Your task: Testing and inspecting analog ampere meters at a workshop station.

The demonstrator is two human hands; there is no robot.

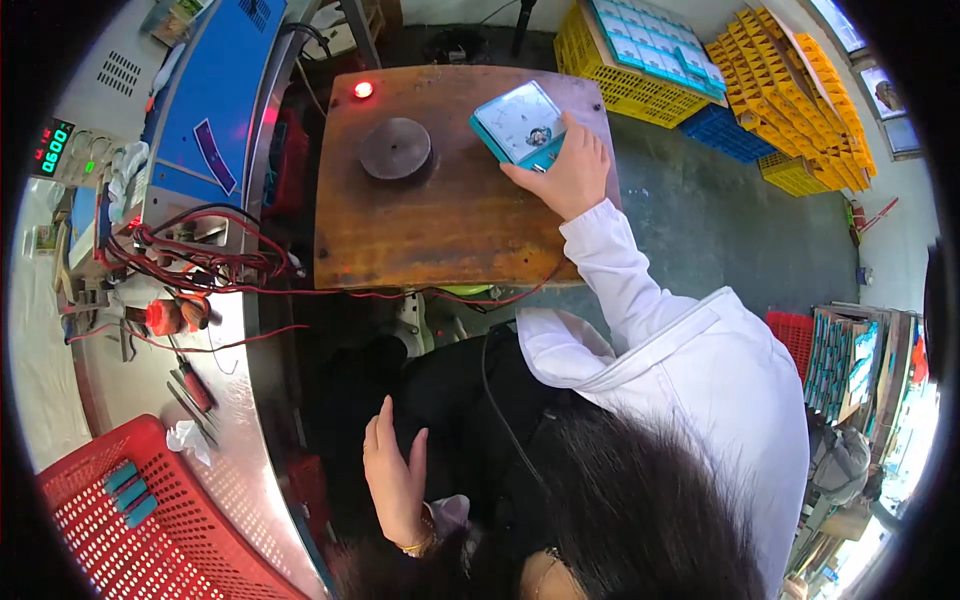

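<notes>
The right hand's (577,170) grip was clamped on a teal-rimmed meter (512,118) at the far right of the wooden worktop (430,235), while the left hand's (396,487) grip stood apart beside dark clothing (455,425).

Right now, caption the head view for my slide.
Right grip holding a teal-framed meter at a wooden table, near a round metal disc; left grip open, apparently empty.

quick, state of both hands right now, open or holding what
Left hand: open, nothing visible in it.
Right hand: holding the teal-framed analog panel meter.
</notes>
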